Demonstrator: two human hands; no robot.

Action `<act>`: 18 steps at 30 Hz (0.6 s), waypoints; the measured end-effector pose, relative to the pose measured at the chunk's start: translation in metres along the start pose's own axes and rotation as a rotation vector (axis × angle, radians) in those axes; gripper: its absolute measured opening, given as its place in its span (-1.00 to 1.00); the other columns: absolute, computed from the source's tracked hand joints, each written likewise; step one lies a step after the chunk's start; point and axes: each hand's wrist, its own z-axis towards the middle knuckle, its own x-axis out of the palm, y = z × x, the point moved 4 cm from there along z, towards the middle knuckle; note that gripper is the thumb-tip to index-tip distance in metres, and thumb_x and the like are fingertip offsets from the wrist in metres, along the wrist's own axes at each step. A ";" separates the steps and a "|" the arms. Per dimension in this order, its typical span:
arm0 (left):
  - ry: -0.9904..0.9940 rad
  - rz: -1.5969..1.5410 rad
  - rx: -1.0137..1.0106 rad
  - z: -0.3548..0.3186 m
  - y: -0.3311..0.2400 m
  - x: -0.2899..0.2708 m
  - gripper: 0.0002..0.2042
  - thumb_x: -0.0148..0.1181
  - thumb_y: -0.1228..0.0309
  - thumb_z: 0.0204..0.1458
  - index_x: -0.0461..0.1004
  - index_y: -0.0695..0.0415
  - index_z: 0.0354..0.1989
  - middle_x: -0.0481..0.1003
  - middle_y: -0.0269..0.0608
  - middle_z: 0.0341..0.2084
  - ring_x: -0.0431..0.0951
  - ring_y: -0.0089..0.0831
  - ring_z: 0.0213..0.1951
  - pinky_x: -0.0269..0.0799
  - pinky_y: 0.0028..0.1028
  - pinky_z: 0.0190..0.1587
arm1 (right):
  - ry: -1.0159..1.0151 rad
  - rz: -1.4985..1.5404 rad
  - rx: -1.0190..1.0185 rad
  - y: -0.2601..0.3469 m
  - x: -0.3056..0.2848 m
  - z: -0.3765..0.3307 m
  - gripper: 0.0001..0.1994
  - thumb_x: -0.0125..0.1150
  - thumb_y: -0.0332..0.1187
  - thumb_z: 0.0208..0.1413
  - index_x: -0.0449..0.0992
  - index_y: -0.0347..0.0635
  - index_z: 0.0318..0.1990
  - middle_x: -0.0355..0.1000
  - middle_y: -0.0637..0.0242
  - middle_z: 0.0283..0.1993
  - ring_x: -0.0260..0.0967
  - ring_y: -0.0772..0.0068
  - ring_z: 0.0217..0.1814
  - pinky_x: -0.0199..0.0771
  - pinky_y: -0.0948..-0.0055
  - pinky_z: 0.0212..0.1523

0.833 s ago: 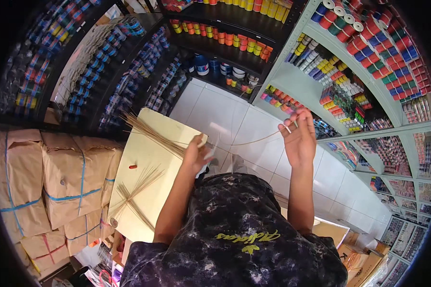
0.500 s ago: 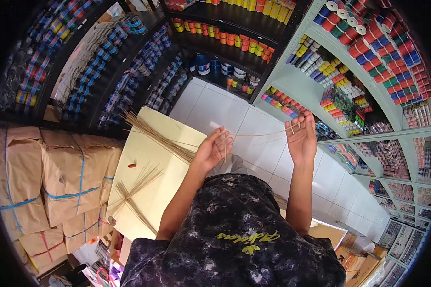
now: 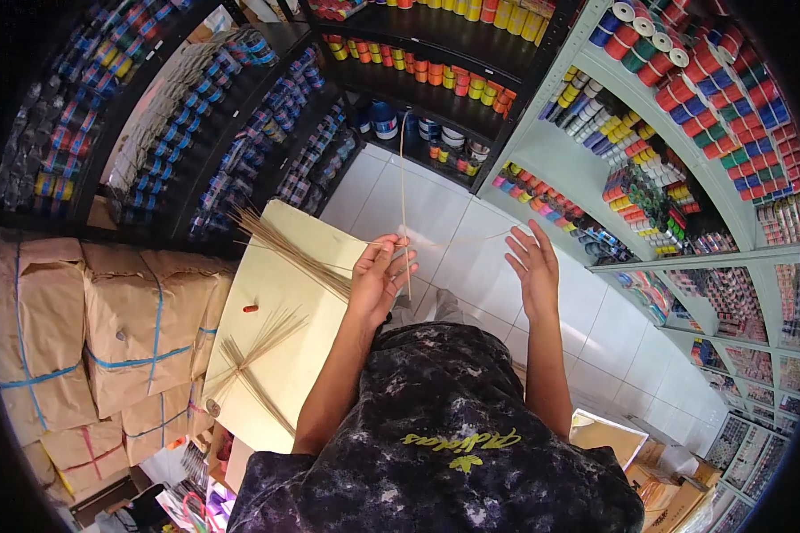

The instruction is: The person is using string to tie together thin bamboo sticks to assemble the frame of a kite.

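My left hand (image 3: 382, 274) pinches crossed thin tan strips, like rattan or bamboo, between thumb and fingers. One long strip (image 3: 404, 173) points away over the floor, its short end hanging below the fingers. Another strip (image 3: 458, 242) runs sideways toward my right hand (image 3: 537, 274), which is turned up with fingers spread. The strip's tip is close to those fingers; whether it touches them I cannot tell. On the pale yellow tabletop (image 3: 276, 266) at left lie a bundle of similar strips (image 3: 298, 258) and a crossed, fanned-out set (image 3: 240, 362).
A small red object (image 3: 251, 308) lies on the tabletop. Brown paper parcels (image 3: 124, 311) tied with blue cord are stacked at left. Dark shelves (image 3: 436, 89) and a pale green shelf unit (image 3: 551, 164) hold many coloured spools. Cardboard boxes (image 3: 676, 489) stand at lower right.
My right hand has opened from its pinch on the strip, and its fingers have spread. A long strip at my left hand now points away from me. My left hand has shifted slightly left.
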 end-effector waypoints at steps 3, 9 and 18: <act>0.024 -0.007 0.017 -0.005 0.000 0.002 -0.81 0.04 0.33 0.35 0.46 0.10 0.02 0.55 -0.22 -0.01 0.61 -0.33 -0.04 0.61 -0.24 0.04 | 0.044 0.114 -0.041 0.004 0.017 0.000 -0.46 0.01 -0.29 0.39 0.09 -0.10 0.47 0.36 0.02 0.29 0.38 0.14 0.28 0.40 0.19 0.26; 0.071 0.088 -0.026 -0.017 -0.005 0.009 -0.80 0.03 0.34 0.35 0.45 0.14 0.04 0.54 -0.14 0.01 0.61 -0.28 -0.01 0.61 -0.23 0.04 | -0.072 0.107 -0.132 0.007 0.018 0.014 -0.36 0.10 -0.40 0.36 -0.01 -0.03 0.50 0.47 0.09 0.12 0.53 0.30 -0.03 0.61 0.30 -0.04; -0.199 0.054 0.207 -0.015 -0.055 -0.016 -0.65 0.03 0.35 0.35 0.29 0.14 0.26 0.53 -0.01 0.00 0.63 -0.27 -0.09 0.64 -0.28 -0.03 | -0.100 0.124 -0.116 0.018 0.019 0.027 -0.34 0.09 -0.48 0.33 0.01 0.11 0.51 0.49 0.18 -0.08 0.52 0.40 -0.22 0.66 0.36 -0.25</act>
